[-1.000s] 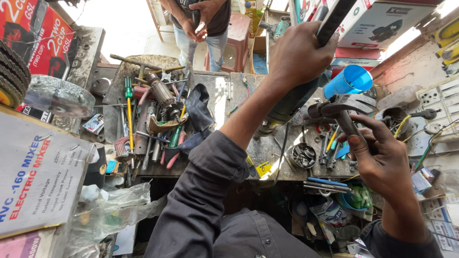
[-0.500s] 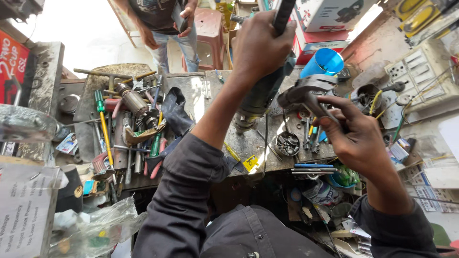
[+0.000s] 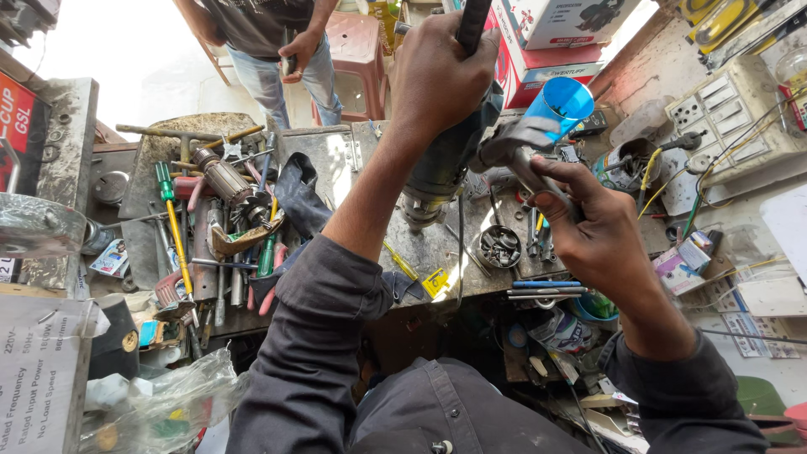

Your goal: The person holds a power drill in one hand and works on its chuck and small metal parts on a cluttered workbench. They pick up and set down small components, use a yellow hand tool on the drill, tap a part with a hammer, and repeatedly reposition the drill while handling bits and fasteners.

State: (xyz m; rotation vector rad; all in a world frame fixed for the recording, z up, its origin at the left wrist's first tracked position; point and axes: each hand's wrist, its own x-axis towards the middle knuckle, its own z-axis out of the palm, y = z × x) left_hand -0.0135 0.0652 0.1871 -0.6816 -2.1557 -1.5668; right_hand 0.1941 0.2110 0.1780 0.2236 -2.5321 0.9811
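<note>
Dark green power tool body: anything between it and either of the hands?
Nothing visible. The left hand is wrapped around the upper part of the dark green power tool body, and the right hand grips the grey metal wrench set against the tool's side. The blue plastic cup sits behind.

The left hand (image 3: 437, 80) covers the upper body of the power tool (image 3: 441, 172), and the tool's black handle runs off the top edge. The right hand (image 3: 593, 231) hides the grip of the metal wrench (image 3: 517, 147), so how its fingers (image 3: 559, 202) close cannot be told. The standing person (image 3: 269, 42) is cut off above the chest; the dark object in that person's hand is too small to tell. The contents of the small round tin (image 3: 500, 246) are indistinct. The surface (image 3: 336, 160) disappears beneath heaped tools.
</note>
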